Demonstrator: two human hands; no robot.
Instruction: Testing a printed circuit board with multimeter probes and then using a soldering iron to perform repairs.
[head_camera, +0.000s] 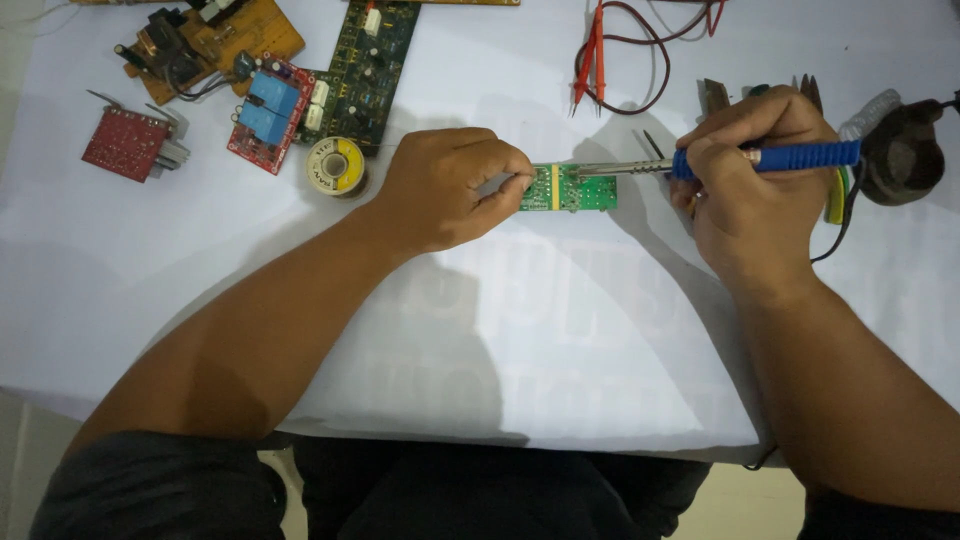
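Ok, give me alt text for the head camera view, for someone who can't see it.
A right hand holds a blue soldering iron to a small green board that the left hand steadies on a white table. Other boards and a solder spool lie behind.

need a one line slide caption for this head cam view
Left hand steadies a small green circuit board while the right hand brings a blue-handled soldering iron to it.

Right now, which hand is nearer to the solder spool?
Left. The left hand sits just right of the solder spool, pinching the small green circuit board. The right hand is far beyond that board, holding the blue-handled soldering iron.
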